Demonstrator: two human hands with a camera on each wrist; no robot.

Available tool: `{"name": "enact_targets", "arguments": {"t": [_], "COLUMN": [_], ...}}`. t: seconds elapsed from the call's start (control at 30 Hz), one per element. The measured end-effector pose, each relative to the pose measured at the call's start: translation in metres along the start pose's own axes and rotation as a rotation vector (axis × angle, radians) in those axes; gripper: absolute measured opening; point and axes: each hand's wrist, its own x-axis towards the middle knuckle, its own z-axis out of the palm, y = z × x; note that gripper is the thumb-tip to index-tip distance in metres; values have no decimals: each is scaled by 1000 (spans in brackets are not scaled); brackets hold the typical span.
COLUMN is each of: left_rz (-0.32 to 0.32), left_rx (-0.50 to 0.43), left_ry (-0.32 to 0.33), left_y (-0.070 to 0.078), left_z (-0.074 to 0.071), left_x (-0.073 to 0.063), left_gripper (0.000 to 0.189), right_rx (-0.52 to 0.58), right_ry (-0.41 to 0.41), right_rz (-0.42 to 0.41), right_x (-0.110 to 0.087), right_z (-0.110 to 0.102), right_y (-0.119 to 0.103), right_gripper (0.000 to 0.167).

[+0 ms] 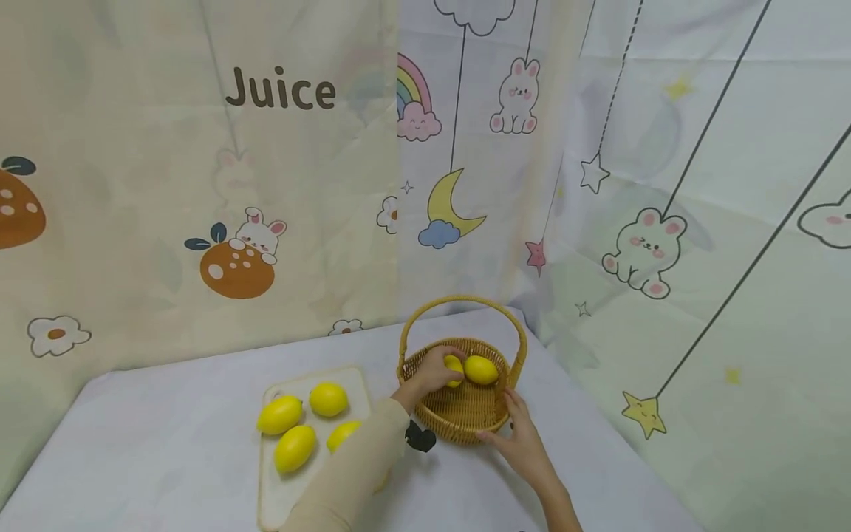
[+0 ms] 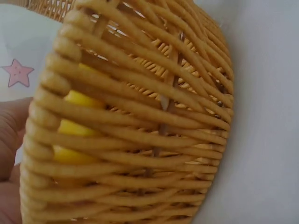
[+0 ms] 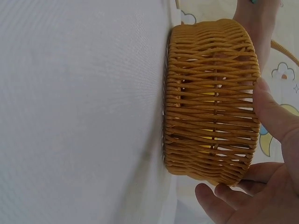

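In the head view my left hand (image 1: 435,369) reaches over the rim of a wicker basket (image 1: 459,432) and grips a lemon (image 1: 454,372) inside it. A second lemon (image 1: 481,370) lies just to the right of that one. My right hand (image 1: 521,443) holds the basket's front right side. In the right wrist view its thumb (image 3: 268,105) presses on the rim while the fingers (image 3: 229,198) curve against the side. Through the weave in the left wrist view, yellow lemon (image 2: 77,126) shows, with part of my left hand (image 2: 9,154) at the rim.
Left of the basket lies a pale board (image 1: 269,495) with several lemons (image 1: 295,449) on it, partly covered by my left sleeve (image 1: 359,473). The basket's tall handle (image 1: 459,298) arches above. Printed curtains (image 1: 332,185) stand behind the white table (image 1: 166,443).
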Motion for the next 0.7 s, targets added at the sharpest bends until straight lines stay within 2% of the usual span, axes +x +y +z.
{"name": "enact_targets", "arguments": {"t": [0.3, 0.43, 0.7], "left_rz": [-4, 37, 140], "left_rx": [158, 217, 214], "left_ry": [13, -8, -53], "left_y": [0, -1, 10], "left_z": [2, 2, 1], "left_x": [-2, -2, -8], "left_gripper": [23, 22, 23], "right_rx": [-4, -12, -11], "right_ry": [5, 1, 1], "right_rz": [-16, -25, -38], "right_x": [-1, -1, 0], "right_z": [2, 2, 2], "right_y": [-2, -1, 1], "right_gripper": [95, 96, 96]}}
